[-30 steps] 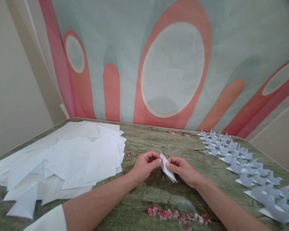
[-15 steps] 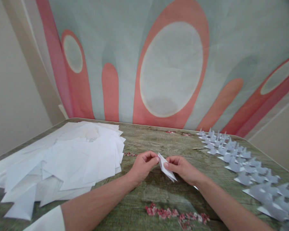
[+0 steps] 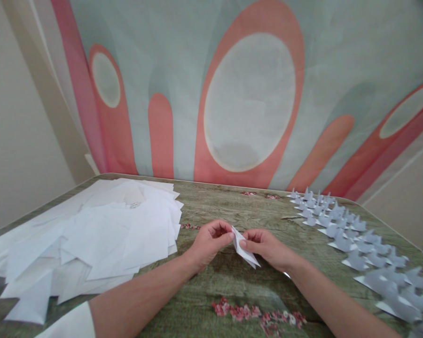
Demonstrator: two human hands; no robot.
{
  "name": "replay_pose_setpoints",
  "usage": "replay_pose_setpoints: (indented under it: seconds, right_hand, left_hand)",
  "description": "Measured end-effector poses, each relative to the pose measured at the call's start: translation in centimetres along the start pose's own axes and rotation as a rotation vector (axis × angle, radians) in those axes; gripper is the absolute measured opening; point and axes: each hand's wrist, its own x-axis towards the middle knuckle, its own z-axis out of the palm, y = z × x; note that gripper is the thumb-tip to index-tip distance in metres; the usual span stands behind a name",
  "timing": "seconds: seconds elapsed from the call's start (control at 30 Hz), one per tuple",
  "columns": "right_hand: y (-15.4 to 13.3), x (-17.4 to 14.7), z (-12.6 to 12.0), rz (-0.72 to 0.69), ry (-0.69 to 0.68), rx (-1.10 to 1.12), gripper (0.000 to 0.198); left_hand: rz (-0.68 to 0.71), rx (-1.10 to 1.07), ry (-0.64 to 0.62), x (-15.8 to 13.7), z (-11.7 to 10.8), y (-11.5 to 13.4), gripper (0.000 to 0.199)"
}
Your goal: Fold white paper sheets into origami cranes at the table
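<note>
A small folded piece of white paper (image 3: 245, 249), narrow and pointed with several layers, is held up between my hands above the table. My left hand (image 3: 211, 241) pinches its upper left tip between thumb and forefinger. On the other side my right hand (image 3: 266, 246) grips the paper's right edge, thumb on the near face and fingers behind. The lower end hangs free, its layers slightly apart. The fingers behind the paper are partly hidden.
Loose white paper sheets (image 3: 120, 230) lie in a wide pile on the left. Rows of folded white paper figures (image 3: 341, 239) stand along the right side. The wood-patterned tabletop (image 3: 211, 197) has printed pink flowers and meets a patterned backdrop (image 3: 183, 56) behind.
Hardly anything differs. The folded paper's lower end has tipped slightly downward and to the right; both hands keep the same hold.
</note>
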Motion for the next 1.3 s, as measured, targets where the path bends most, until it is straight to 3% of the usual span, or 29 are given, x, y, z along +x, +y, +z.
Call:
replay_pose_setpoints:
  seconds: [0.3,0.57,0.73,1.03,1.3]
  right_hand:
    - [-0.2,0.1,0.0,0.008,-0.016,-0.019,0.04]
    - [0.0,0.2,0.3,-0.025,0.05,-0.046,0.039]
    - [-0.1,0.2,0.6,-0.026,0.092,-0.088,0.043]
    - [0.0,0.1,0.8,-0.044,0.087,-0.078,0.041]
    - [0.3,0.1,0.8,-0.086,0.059,-0.097,0.036]
  left_hand:
    - [-0.053,-0.077,-0.016,0.1,-0.1,-0.5,0.023]
    - [-0.087,-0.105,0.03,0.4,-0.3,-1.0,0.016]
    - [-0.101,-0.104,0.071,0.3,0.0,-0.8,0.018]
    - [-0.084,-0.119,-0.03,0.1,0.1,-0.2,0.024]
    - [-0.125,-0.064,-0.018,0.1,0.3,-0.1,0.033]
